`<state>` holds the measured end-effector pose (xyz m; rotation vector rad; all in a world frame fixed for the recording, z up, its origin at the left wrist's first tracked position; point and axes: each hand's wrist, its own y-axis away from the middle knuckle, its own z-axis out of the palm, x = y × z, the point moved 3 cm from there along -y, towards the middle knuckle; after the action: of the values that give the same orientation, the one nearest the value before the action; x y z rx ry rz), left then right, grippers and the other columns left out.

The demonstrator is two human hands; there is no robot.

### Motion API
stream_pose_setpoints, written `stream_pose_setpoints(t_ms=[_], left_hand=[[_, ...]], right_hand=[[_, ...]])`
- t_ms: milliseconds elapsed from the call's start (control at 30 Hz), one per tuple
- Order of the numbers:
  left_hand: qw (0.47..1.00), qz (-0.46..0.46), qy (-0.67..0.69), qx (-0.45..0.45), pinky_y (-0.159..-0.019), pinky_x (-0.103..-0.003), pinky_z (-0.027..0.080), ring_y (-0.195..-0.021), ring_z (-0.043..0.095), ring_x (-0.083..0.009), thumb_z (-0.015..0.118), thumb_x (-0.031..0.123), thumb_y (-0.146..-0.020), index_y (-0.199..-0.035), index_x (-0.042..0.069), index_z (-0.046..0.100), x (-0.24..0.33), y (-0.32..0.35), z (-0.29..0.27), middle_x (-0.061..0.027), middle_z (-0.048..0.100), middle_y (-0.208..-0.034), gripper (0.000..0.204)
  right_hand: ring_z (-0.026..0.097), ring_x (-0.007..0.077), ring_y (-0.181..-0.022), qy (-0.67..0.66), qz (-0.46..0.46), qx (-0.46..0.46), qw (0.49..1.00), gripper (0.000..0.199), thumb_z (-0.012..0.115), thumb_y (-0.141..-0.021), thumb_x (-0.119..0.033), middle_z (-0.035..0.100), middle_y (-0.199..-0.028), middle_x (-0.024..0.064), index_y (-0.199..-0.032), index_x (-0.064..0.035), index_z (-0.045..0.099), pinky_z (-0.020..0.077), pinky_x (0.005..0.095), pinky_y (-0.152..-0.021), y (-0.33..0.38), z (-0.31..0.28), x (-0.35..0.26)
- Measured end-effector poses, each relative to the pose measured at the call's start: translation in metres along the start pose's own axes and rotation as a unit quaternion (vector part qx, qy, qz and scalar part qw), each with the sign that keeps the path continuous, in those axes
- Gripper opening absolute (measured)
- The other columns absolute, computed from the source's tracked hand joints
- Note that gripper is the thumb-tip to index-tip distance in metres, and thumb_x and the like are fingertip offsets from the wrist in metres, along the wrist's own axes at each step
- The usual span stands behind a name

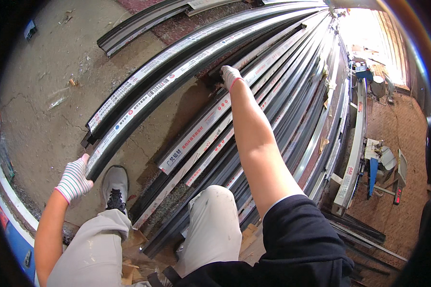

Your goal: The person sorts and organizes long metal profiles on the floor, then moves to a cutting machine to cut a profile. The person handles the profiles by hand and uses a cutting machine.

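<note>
Here both gloved hands, left hand (74, 181) and right hand (231, 76), grip one long profile (148, 103) pointing away.

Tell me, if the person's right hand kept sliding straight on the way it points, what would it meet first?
Probably nothing new: the right hand rests on the stacked dark metal profiles, which run on ahead of it; depth is unclear.

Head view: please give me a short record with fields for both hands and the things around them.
left hand: striped knit glove, gripping the end of a long dark metal profile with a white label strip
right hand: white knit glove, resting further along on the stack of long dark metal profiles
floor: bare cracked concrete
foot: grey shoe beside the stack
</note>
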<state>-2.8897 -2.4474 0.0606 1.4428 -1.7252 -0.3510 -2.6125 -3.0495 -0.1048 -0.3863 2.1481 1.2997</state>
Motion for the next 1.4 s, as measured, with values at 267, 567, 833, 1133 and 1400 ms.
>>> stream_pose_setpoints(t_ms=[267,567,833,1133,1400], left_hand=[[1.0,0.012,-0.018,-0.004,-0.083,-0.047,0.056,-0.094,0.067,-0.0483,0.074,0.012,-0.064,-0.117,-0.005,0.052,0.003,-0.003,0.001,-0.0321,0.066,-0.094,0.06],[0.999,0.021,-0.033,0.02,-0.085,-0.047,0.056,-0.096,0.065,-0.0499,0.076,0.016,-0.062,-0.115,-0.003,0.052,0.007,-0.001,0.003,-0.0319,0.066,-0.1,0.061],[0.998,-0.044,-0.051,-0.015,-0.091,-0.045,0.056,-0.102,0.067,-0.0474,0.075,0.016,-0.063,-0.129,-0.007,0.051,0.001,-0.003,0.011,-0.0334,0.067,-0.106,0.074],[0.996,-0.044,-0.078,0.006,-0.091,-0.046,0.055,-0.105,0.066,-0.0471,0.075,0.016,-0.067,-0.141,-0.004,0.041,-0.003,-0.006,0.031,-0.0334,0.066,-0.109,0.083],[0.991,-0.058,-0.097,0.072,-0.1,-0.044,0.051,-0.115,0.063,-0.0443,0.075,0.019,-0.072,-0.148,0.004,0.039,-0.009,0.004,0.045,-0.0288,0.063,-0.126,0.085]], right_hand=[[0.061,0.0276,-0.085,0.236,-0.131,0.089,0.959,0.026,0.06,-0.087,-0.02,0.067,-0.09,0.0145,-0.099,-0.0005,0.072,0.051,0.0365,-0.081,0.003,0.018,-0.009],[0.063,0.0381,-0.124,0.312,-0.142,0.014,0.939,0.059,0.056,-0.093,-0.038,0.065,-0.13,0.0288,-0.131,0.0071,0.06,0.0484,0.0399,-0.103,0.114,0.013,-0.036],[0.045,0.0391,-0.138,0.388,-0.49,0.296,0.722,0.058,0.073,-0.086,-0.022,0.055,-0.142,0.0228,-0.137,0.0005,0.054,0.0329,0.0501,-0.119,0.233,-0.138,0.104],[0.029,0.0412,-0.149,0.449,-0.186,0.304,0.82,0.073,0.059,-0.096,-0.047,0.035,-0.159,0.0253,-0.156,-0.0116,0.038,0.0179,0.0551,-0.123,0.252,-0.216,0.297],[0.025,0.0402,-0.152,0.38,-0.208,0.331,0.838,0.064,0.058,-0.097,-0.039,0.03,-0.161,0.0275,-0.153,-0.0112,0.043,0.0154,0.0539,-0.125,0.237,-0.21,0.314]])
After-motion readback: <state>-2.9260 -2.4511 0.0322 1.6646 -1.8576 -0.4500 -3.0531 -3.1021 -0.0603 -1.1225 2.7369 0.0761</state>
